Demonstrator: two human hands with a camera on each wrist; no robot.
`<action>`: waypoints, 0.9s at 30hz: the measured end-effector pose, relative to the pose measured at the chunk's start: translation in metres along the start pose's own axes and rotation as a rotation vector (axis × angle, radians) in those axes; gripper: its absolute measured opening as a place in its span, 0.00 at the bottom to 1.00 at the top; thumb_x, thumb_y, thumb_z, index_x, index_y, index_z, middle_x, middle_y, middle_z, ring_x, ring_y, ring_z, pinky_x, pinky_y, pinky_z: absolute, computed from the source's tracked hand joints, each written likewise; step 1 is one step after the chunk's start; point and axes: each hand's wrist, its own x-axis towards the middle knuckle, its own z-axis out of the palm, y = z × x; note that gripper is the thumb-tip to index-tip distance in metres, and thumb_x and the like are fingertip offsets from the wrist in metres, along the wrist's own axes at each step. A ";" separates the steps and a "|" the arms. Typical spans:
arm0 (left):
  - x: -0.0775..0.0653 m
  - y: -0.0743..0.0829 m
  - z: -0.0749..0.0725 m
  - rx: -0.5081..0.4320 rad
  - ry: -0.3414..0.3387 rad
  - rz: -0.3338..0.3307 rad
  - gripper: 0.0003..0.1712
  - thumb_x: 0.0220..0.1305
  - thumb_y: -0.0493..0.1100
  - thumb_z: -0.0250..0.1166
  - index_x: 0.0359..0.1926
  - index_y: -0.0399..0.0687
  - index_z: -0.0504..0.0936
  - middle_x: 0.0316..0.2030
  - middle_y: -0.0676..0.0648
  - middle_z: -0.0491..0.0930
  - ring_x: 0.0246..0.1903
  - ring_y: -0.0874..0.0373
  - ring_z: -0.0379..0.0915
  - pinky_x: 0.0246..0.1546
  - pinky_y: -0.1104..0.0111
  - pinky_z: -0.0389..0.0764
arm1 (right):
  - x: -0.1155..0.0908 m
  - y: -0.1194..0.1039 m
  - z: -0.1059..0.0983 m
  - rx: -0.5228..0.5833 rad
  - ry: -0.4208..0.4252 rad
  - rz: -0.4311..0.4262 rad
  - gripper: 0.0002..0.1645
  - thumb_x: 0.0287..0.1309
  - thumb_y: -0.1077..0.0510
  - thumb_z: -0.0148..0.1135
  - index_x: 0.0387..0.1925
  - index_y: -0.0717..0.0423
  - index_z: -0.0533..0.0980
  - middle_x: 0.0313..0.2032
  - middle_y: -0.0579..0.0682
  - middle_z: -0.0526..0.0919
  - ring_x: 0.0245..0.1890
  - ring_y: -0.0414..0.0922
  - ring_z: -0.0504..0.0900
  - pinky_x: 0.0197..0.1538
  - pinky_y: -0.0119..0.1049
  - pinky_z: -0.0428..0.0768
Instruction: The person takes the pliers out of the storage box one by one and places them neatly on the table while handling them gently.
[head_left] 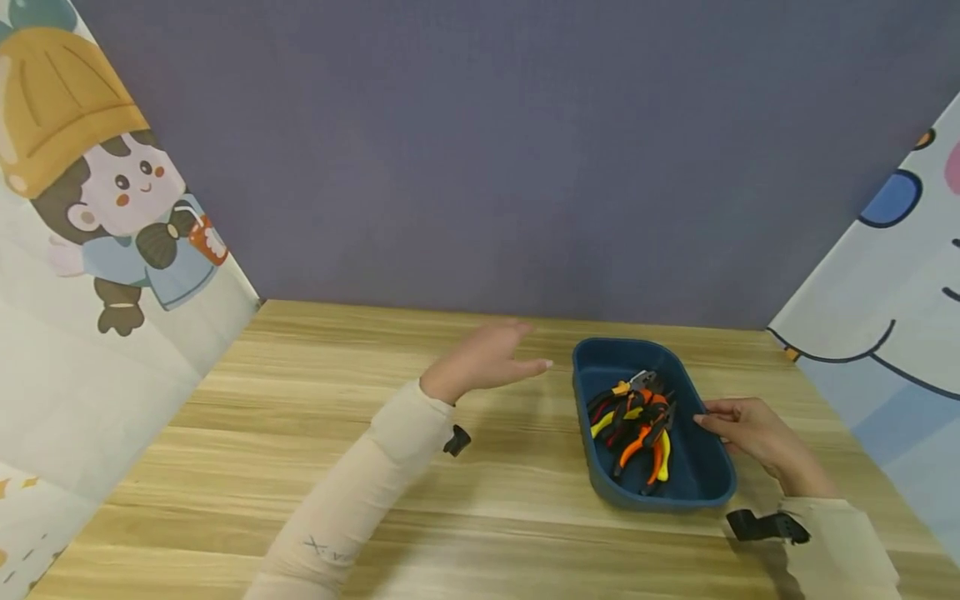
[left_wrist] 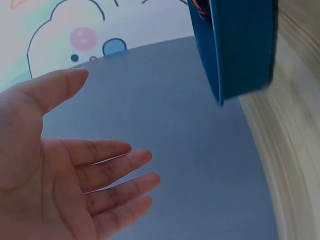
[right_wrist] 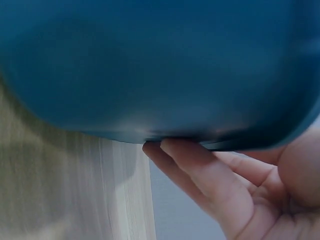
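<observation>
A dark blue plastic bin (head_left: 708,475) with rounded corners stands on the right part of the table. Several pairs of pliers (head_left: 637,446) with orange, yellow and dark handles lie heaped inside it. My right hand (head_left: 757,433) grips the bin's right rim, thumb at the edge and fingers against the outer side. From the right wrist, the bin's wall (right_wrist: 150,75) fills the upper view, with the fingers (right_wrist: 210,175) touching its lower edge. Left of the bin, my left hand (head_left: 483,362) is held above the table, fingers extended and palm (left_wrist: 45,200) bare, apart from the bin.
The wood-grain table (head_left: 262,450) reaches back to a grey-purple panel (head_left: 465,158). Cartoon-printed sheets stand at the left (head_left: 52,350) and right (head_left: 855,300) sides. The right forearm is close to the right sheet.
</observation>
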 end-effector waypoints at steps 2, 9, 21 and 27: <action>0.004 0.006 0.003 -0.011 -0.005 0.016 0.40 0.66 0.61 0.54 0.68 0.37 0.61 0.67 0.40 0.63 0.67 0.49 0.58 0.66 0.61 0.60 | 0.000 0.000 0.000 0.001 0.002 0.001 0.33 0.67 0.55 0.52 0.58 0.83 0.62 0.50 0.73 0.77 0.43 0.51 0.83 0.40 0.46 0.82; 0.015 0.021 0.019 -0.015 -0.037 0.042 0.42 0.65 0.63 0.54 0.70 0.42 0.59 0.69 0.43 0.61 0.68 0.52 0.57 0.66 0.62 0.61 | 0.002 0.001 0.001 0.001 -0.001 -0.005 0.32 0.67 0.56 0.52 0.58 0.83 0.62 0.49 0.73 0.77 0.45 0.57 0.82 0.41 0.47 0.82; 0.035 0.053 0.038 0.084 -0.105 0.095 0.39 0.66 0.63 0.51 0.69 0.45 0.61 0.67 0.47 0.64 0.67 0.55 0.59 0.66 0.65 0.62 | 0.001 0.001 0.002 0.028 -0.009 -0.008 0.31 0.67 0.57 0.51 0.57 0.84 0.62 0.48 0.72 0.78 0.41 0.49 0.83 0.41 0.45 0.82; 0.044 0.063 0.049 0.103 -0.109 0.088 0.38 0.65 0.64 0.52 0.68 0.48 0.63 0.67 0.50 0.64 0.67 0.56 0.60 0.64 0.65 0.65 | 0.000 0.000 0.000 0.006 -0.006 -0.006 0.32 0.67 0.56 0.51 0.57 0.83 0.62 0.49 0.72 0.78 0.42 0.51 0.83 0.40 0.46 0.82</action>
